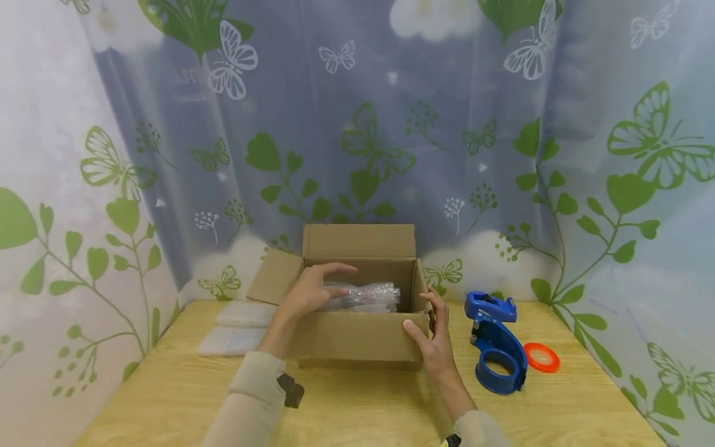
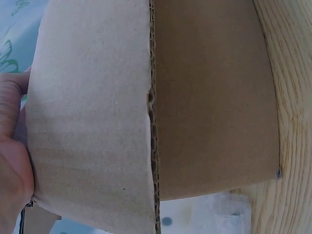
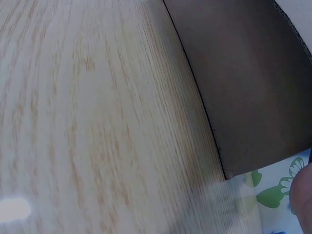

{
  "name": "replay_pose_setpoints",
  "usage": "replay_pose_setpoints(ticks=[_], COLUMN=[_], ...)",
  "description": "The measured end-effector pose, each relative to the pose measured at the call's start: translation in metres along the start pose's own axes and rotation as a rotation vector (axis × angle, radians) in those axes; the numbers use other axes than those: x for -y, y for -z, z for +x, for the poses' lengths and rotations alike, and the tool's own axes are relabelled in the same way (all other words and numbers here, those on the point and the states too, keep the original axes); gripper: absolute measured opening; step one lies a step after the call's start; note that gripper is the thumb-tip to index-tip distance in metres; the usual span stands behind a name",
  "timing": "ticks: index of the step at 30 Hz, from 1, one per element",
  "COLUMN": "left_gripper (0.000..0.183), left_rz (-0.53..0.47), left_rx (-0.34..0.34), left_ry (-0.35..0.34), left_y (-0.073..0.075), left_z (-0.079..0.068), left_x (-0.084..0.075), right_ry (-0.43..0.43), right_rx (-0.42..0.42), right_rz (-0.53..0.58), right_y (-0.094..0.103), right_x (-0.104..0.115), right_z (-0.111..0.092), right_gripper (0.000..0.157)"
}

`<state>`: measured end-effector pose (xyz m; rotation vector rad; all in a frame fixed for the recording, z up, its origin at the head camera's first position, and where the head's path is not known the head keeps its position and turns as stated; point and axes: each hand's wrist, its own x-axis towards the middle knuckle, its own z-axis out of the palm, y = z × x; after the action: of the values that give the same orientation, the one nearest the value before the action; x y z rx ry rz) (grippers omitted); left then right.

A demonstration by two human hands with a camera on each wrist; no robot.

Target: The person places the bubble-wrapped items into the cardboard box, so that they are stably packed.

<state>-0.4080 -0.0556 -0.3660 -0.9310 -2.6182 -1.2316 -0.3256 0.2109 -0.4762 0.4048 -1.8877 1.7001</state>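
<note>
A brown cardboard box (image 1: 357, 338) stands with its top flaps spread and its front flap (image 2: 95, 107) hanging outward. Inside lies a clear bubble-wrapped bundle (image 1: 371, 297), whose contents are hidden. Over the box's left side reaches my left hand (image 1: 306, 293), its fingers and thumb apart, the thumb tip right at the bundle. My right hand (image 1: 437, 347) grips the front right corner, thumb on the front flap and fingers along the right side. In the right wrist view only a fingertip (image 3: 302, 197) shows, at the right edge beside the box.
Flat bubble-wrap pouches (image 1: 234, 338) lie left of the box. On the right are a blue tape dispenser (image 1: 491, 306), a blue tape gun (image 1: 499, 360) and a red tape roll (image 1: 542, 357). A patterned curtain (image 1: 368, 124) hangs behind the wooden table (image 1: 357, 410).
</note>
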Motion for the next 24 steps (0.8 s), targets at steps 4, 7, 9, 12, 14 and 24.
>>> replay_pose_setpoints(ticks=[4, 7, 9, 12, 14, 24], left_gripper=[0.046, 0.043, 0.041, 0.038, 0.038, 0.044], left_rz=[-0.008, -0.014, -0.006, 0.018, 0.039, -0.02], left_rx=[-0.019, -0.06, -0.109, -0.19, -0.217, -0.021], left_ry=[-0.028, -0.045, -0.068, -0.127, -0.171, -0.142], left_y=[-0.001, 0.0, 0.001, 0.003, 0.007, 0.06], left_z=[-0.002, -0.008, -0.012, -0.02, -0.026, -0.088], left_x=[-0.002, -0.003, -0.002, -0.001, -0.002, -0.009], right_ry=[0.021, 0.039, 0.044, 0.036, 0.029, -0.005], right_rx=[-0.009, -0.002, 0.005, 0.008, 0.006, -0.009], right_rz=[0.004, 0.006, 0.002, 0.005, 0.005, -0.002], right_y=[0.0, -0.002, -0.005, -0.007, -0.007, 0.002], right_x=[-0.001, -0.004, -0.006, -0.007, -0.007, -0.004], right_z=[0.0, 0.001, 0.001, 0.002, 0.002, 0.001], right_gripper=[0.056, 0.057, 0.057, 0.057, 0.057, 0.058])
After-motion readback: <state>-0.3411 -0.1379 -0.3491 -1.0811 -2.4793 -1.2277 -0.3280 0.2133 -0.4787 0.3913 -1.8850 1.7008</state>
